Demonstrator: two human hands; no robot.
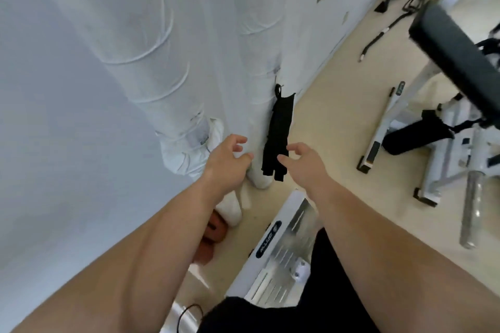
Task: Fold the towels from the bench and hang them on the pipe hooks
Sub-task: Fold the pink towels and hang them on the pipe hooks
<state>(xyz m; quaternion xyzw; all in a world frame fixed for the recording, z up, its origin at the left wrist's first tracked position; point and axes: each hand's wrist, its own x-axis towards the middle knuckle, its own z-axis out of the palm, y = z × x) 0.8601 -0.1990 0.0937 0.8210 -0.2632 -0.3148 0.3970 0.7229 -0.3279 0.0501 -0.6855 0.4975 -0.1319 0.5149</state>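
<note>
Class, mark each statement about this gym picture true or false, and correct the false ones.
1. The black towel hangs from a hook on the white wrapped pipe. True.
2. The left hand grips the towel. False: it holds nothing, fingers loosely spread beside the towel.
3. The right hand is empty. True.
4. The bench pad is red. False: it is black.

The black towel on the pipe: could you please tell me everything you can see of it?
The black towel is a dark, soft-looking cloth, folded long and narrow. It hangs by a loop from a hook on the white wrapped pipe, lower end uneven. The left hand and right hand flank that end, fingers relaxed, neither gripping it.
</note>
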